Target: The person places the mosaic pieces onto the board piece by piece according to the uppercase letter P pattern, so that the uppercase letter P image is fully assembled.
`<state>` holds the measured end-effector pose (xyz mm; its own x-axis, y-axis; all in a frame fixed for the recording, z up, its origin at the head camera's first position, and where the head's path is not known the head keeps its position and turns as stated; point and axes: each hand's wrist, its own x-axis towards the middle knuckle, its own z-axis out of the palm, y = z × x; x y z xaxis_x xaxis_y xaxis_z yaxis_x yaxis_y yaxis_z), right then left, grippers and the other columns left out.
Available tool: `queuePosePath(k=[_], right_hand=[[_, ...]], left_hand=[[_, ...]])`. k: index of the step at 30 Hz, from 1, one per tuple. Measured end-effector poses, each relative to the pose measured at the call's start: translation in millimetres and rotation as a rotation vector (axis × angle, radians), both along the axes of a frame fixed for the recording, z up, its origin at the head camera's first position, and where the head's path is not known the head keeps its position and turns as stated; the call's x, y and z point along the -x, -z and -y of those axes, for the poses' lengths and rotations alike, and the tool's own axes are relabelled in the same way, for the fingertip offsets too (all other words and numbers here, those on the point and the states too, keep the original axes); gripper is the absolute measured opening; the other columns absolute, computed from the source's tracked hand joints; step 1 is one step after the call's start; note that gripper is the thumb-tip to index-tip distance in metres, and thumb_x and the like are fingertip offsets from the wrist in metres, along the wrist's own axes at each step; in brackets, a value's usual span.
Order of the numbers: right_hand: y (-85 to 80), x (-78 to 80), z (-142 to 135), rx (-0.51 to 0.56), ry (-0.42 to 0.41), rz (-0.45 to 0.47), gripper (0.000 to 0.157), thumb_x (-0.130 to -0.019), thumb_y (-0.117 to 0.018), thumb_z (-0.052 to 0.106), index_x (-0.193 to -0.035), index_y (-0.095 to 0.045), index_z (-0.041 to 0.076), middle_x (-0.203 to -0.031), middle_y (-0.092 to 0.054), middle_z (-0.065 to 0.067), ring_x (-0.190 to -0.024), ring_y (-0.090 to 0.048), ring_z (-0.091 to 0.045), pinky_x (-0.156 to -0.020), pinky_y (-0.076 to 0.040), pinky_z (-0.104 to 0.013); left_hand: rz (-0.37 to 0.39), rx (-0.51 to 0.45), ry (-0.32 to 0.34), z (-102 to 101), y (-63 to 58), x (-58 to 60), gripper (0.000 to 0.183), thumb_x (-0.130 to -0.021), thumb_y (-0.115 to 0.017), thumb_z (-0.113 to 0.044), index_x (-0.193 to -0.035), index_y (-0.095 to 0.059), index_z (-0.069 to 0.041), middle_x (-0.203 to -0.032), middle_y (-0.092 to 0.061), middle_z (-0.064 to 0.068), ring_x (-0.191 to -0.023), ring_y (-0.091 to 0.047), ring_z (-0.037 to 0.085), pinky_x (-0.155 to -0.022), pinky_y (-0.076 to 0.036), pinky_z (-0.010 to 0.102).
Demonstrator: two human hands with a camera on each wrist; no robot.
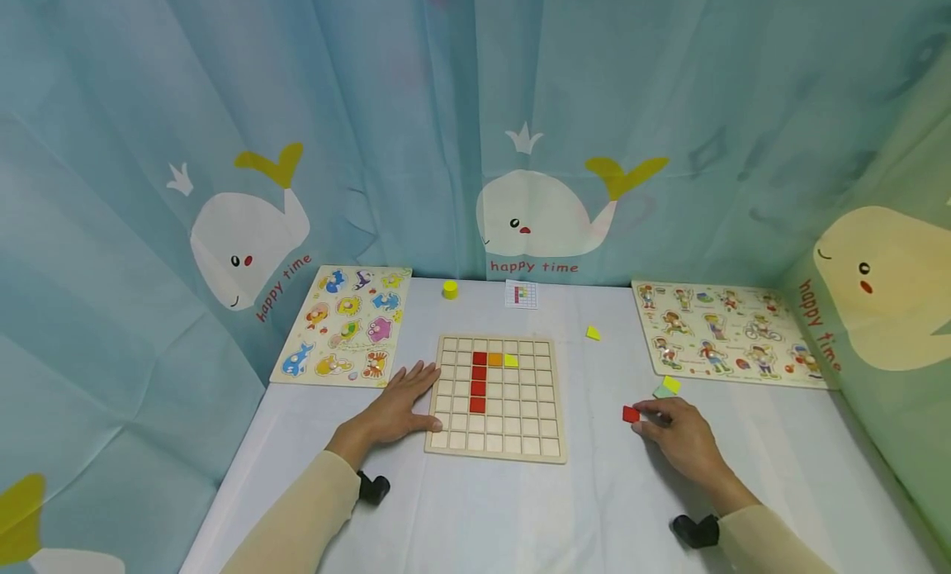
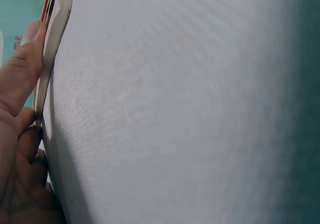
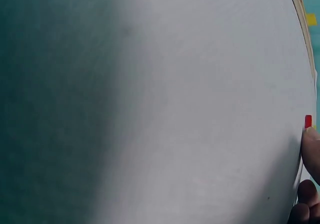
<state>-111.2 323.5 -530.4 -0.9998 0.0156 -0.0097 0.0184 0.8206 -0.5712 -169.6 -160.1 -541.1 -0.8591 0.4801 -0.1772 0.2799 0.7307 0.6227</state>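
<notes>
A square wooden grid board (image 1: 520, 456) lies on the white cloth in the head view. It carries a column of several red tiles (image 1: 479, 388), with an orange tile (image 1: 494, 359) and a yellow tile (image 1: 511, 360) to the right of the top one. My left hand (image 1: 394, 409) rests at the board's left side, fingers spread and thumb against its edge (image 2: 59, 29). To the right of the board, my right hand (image 1: 683, 440) pinches a red square tile (image 1: 631, 414) between thumb and fingers. Just beyond that hand lie a pale green tile (image 1: 660, 391) and another yellow tile (image 1: 672, 384).
An animal puzzle board (image 1: 357, 377) stands back left and a figure puzzle board (image 1: 735, 374) back right. Between them are a yellow cylinder (image 1: 450, 290), a small printed pattern card (image 1: 522, 294) and a loose yellow piece (image 1: 593, 333). A whale-print curtain (image 1: 416, 144) surrounds the table.
</notes>
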Motion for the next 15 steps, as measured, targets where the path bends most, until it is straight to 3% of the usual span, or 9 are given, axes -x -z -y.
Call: queuePosePath(k=[4, 9, 15], right_hand=[[-0.4, -0.1, 1.8, -0.01, 0.007, -0.003, 0.032, -0.091, -0.079, 0.012, -0.119, -0.075, -0.002, -0.119, -0.067, -0.026, -0.105, -0.063, -0.039, -0.087, -0.054, -0.053], [-1.7, 0.7, 4.1, -0.007, 0.019, 0.008, 0.032, -0.093, -0.078, 0.013, -0.121, -0.074, -0.003, -0.117, -0.068, -0.025, -0.102, -0.062, -0.036, -0.084, -0.052, -0.047], [-3.8, 5.0, 8.1, 0.047, 0.05, 0.022, 0.036, -0.097, -0.075, 0.016, -0.128, -0.07, -0.002, -0.12, -0.072, -0.025, -0.108, -0.066, -0.039, -0.09, -0.056, -0.053]], left_hand=[[0.001, 0.001, -0.009, -0.8, -0.6, -0.5, 0.096, -0.091, -0.08, -0.047, -0.168, -0.031, -0.016, -0.176, -0.023, -0.001, -0.166, -0.009, 0.023, -0.137, 0.0, 0.044], [0.006, 0.003, -0.014, -1.3, -1.5, -0.9, 0.097, -0.09, -0.08, -0.048, -0.168, -0.031, -0.016, -0.176, -0.022, -0.001, -0.166, -0.009, 0.022, -0.137, 0.0, 0.044], [0.021, 0.007, -0.021, -0.6, -1.3, -0.5, 0.098, -0.09, -0.08, -0.05, -0.168, -0.03, -0.017, -0.177, -0.021, -0.002, -0.166, -0.007, 0.024, -0.137, -0.001, 0.047]])
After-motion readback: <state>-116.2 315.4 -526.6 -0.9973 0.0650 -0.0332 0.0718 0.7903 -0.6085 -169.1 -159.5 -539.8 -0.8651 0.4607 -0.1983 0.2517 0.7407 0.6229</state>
